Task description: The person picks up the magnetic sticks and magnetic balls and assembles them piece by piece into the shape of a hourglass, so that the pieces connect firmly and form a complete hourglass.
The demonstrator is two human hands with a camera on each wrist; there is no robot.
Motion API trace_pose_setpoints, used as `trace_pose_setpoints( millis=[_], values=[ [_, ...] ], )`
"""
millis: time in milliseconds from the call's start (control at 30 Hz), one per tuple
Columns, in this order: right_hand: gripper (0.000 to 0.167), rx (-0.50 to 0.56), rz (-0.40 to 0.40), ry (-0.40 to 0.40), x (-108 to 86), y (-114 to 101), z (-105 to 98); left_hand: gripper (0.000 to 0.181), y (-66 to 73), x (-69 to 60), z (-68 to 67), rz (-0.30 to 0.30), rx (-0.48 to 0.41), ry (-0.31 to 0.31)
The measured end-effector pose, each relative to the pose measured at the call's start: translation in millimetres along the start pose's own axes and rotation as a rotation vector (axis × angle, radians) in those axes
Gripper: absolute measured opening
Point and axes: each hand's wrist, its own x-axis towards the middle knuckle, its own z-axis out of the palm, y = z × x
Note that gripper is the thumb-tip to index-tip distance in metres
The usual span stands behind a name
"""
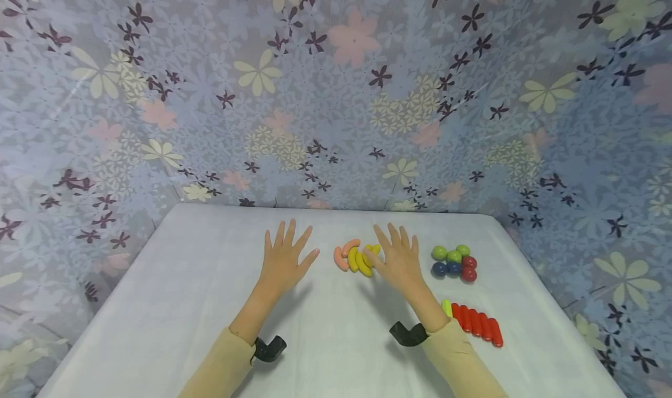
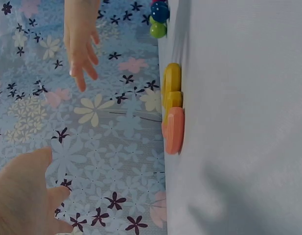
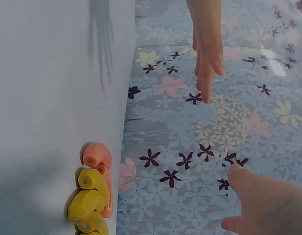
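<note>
Both hands hover above a white table with fingers spread and nothing held. My left hand [image 1: 283, 262] is left of the table's middle, its shadow falling on the cloth. My right hand [image 1: 400, 259] is over the right of the middle, its thumb overlapping the yellow banana-shaped pieces [image 1: 353, 259] in the head view. Beside those lie pink curved pieces [image 1: 340, 258], which also show in the left wrist view as a pink piece [image 2: 175, 130]. In the right wrist view the yellow pieces [image 3: 86, 205] lie against the pink ones [image 3: 97, 154].
Right of my right hand sit green balls [image 1: 439, 252], dark blue balls [image 1: 438, 269] and red balls [image 1: 469, 275] in a cluster. A row of red elongated pieces [image 1: 475, 322] with a yellow-green one [image 1: 447, 307] lies nearer. Flowered cloth [image 1: 325, 94] rises behind the white table [image 1: 157, 304].
</note>
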Motion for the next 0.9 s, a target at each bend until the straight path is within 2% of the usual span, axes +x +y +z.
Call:
trace_pose_setpoints(
  millis=[200,333,400,533,600,700,800,900],
  values=[
    [0.068,-0.002,0.002,0.015,0.0,4,5,0.06,-0.7,-0.6,4.9,-0.019,0.01,0.022],
    [0.062,0.089,0.032,0.061,-0.7,15,4,0.058,2.3,3.0,15.4,-0.053,-0.037,0.018],
    [0.057,0.146,0.058,0.085,-1.1,24,5,0.055,5.3,5.9,21.5,-0.074,-0.103,0.02],
    [0.045,0.283,0.159,0.121,-6.4,50,8,0.044,14.0,15.2,37.2,-0.148,-0.327,0.017],
    [0.039,0.364,0.216,0.161,-10.4,64,11,0.038,18.2,20.9,46.9,-0.194,-0.443,0.012],
    [0.031,0.483,0.294,0.24,-16.6,84,14,0.034,24.5,29.7,62.5,-0.234,-0.562,0.012],
    [0.029,0.536,0.353,0.31,-22.9,99,20,0.036,30.5,35.7,76.3,-0.252,-0.6,0.041],
    [0.029,0.538,0.38,0.358,-28.6,108,26,0.039,36.4,38.7,85.6,-0.271,-0.589,0.066]
  ],
)
